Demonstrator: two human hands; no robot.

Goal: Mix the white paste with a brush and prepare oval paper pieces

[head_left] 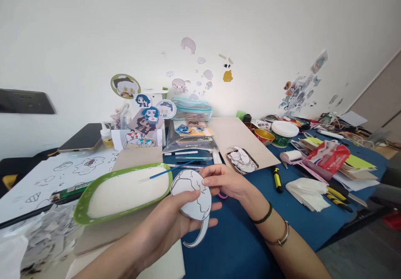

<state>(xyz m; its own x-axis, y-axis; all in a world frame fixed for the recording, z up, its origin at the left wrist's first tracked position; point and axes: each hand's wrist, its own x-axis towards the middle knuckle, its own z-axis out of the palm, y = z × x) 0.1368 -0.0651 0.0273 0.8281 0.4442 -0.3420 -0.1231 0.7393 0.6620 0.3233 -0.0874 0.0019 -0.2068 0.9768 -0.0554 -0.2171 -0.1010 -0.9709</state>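
My left hand point(180, 210) is closed on a white paper cutout point(188, 181), the thumb lying across its face and the fingers behind. Black crack-like lines mark its rounded body, and a curved strip hangs from its lower edge. At the cutout's upper right edge, my right hand point(227, 182) grips it between thumb and fingers. To the left stands a green-rimmed tray point(82, 206) filled with white paste. A blue paintbrush point(172, 169) rests across its right end, tip toward the paste. Beyond my right hand, a small tray point(256, 163) holds more outlined white cutouts.
Paper scraps point(46, 237) pile up at the left, by a green utility knife point(70, 191). On the right lie a yellow-black tool point(277, 179), crumpled tissue point(307, 193), a red tissue pack point(327, 158) and a lidded white tub point(283, 133). Grey cardboard point(241, 133) lies toward the wall.
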